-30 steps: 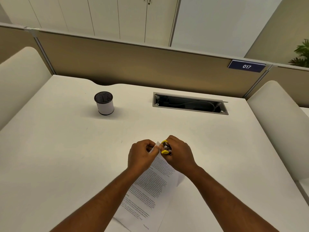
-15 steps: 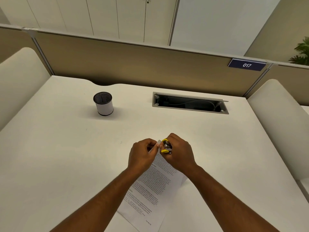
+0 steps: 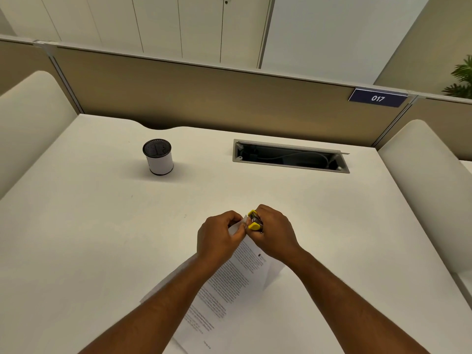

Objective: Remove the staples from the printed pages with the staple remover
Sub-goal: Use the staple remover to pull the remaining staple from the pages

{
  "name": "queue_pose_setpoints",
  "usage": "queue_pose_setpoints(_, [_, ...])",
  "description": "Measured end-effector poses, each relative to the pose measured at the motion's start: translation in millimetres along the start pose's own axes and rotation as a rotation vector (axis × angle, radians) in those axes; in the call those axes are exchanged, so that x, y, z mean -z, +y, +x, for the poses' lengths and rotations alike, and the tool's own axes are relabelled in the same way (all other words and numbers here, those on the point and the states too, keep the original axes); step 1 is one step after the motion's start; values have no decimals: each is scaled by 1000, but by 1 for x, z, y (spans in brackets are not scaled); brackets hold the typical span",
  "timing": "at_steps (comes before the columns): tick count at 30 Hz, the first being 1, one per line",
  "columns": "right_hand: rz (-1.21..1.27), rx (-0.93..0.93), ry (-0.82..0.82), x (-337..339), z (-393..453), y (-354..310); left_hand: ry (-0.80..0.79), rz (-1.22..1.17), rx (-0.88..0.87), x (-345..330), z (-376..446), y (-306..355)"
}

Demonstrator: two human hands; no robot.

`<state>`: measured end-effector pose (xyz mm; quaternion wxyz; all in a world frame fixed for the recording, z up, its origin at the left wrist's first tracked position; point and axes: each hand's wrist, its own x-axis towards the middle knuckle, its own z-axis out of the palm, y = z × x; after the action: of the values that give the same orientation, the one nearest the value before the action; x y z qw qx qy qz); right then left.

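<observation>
The printed pages lie on the white desk, running from my hands down toward the near edge, partly under my forearms. My left hand pinches the pages' far corner and lifts it slightly. My right hand is closed around a yellow staple remover, whose jaws touch that corner. The staple itself is too small to see.
A black mesh pen cup with a white band stands at the back left. An open cable tray slot is set into the desk at the back right. Beige dividers enclose the desk on three sides; one carries a "017" sign.
Both hands stay at the pages' corner with only tiny shifts. The lower end of the pages has swung slightly on the desk.
</observation>
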<state>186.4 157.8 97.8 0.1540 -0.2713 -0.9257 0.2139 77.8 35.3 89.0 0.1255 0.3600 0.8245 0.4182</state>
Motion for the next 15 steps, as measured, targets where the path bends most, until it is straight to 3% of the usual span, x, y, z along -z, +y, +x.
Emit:
queue_pose_setpoints(7, [52, -68, 48, 3, -1, -1, -4, -37, -24, 2, -2, 4])
queue_pose_setpoints(12, [-105, 103, 163, 6, -3, -2, 13, -25, 21, 3, 3, 5])
queue_pose_setpoints(15, [-155, 180, 150, 9, -3, -3, 5, 6, 18, 5, 3, 5])
